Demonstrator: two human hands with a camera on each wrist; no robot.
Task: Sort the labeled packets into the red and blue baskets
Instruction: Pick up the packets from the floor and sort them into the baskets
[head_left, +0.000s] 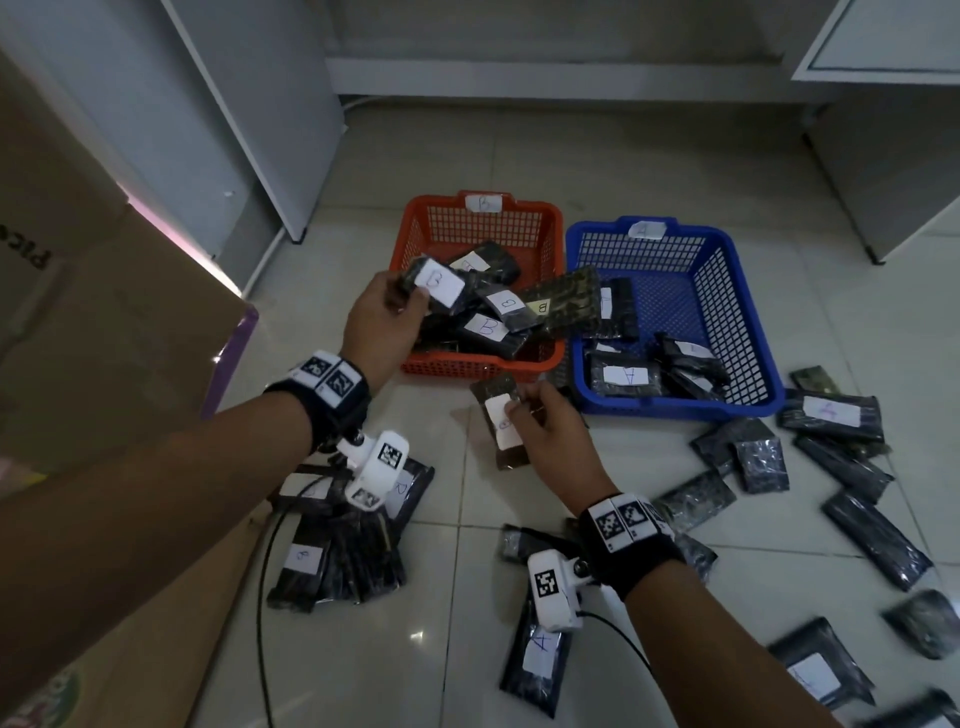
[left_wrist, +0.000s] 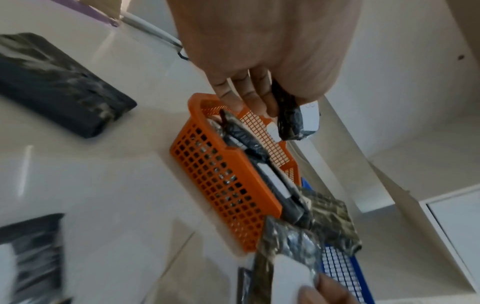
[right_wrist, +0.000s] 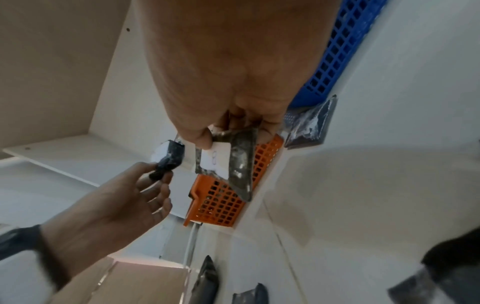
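From the head view, the left hand (head_left: 382, 325) pinches a dark packet (head_left: 434, 286) by one end, its white label marked B, held over the near left corner of the red basket (head_left: 553, 228). That basket carries a B tag on its far rim and holds a heap of dark packets, several showing B labels. The right hand (head_left: 553, 434) grips a second packet (head_left: 501, 421), brownish with a white label, just in front of the red basket and above the tiled floor (head_left: 457, 639). The blue basket (head_left: 748, 332) stands touching the red one on its right, tagged A, with a few packets inside, one labelled A. Loose packets (head_left: 878, 538) lie scattered on the floor to the right and beside both forearms.

The left wrist view shows what the head view hides: the left hand's fingers (left_wrist: 262, 96) curled under the dark packet (left_wrist: 291, 121), which hangs above the red basket's (left_wrist: 221, 181) open top. The second packet (left_wrist: 288, 248) is blurred at the bottom edge.

The right wrist view shows the right hand's thumb (right_wrist: 200, 135) pressed on the white label of the second packet (right_wrist: 240, 162), fingers behind it, with the red basket's (right_wrist: 221, 207) mesh wall beyond. The left hand (right_wrist: 124, 207) appears here too, holding its packet (right_wrist: 168, 162) by the fingertips.
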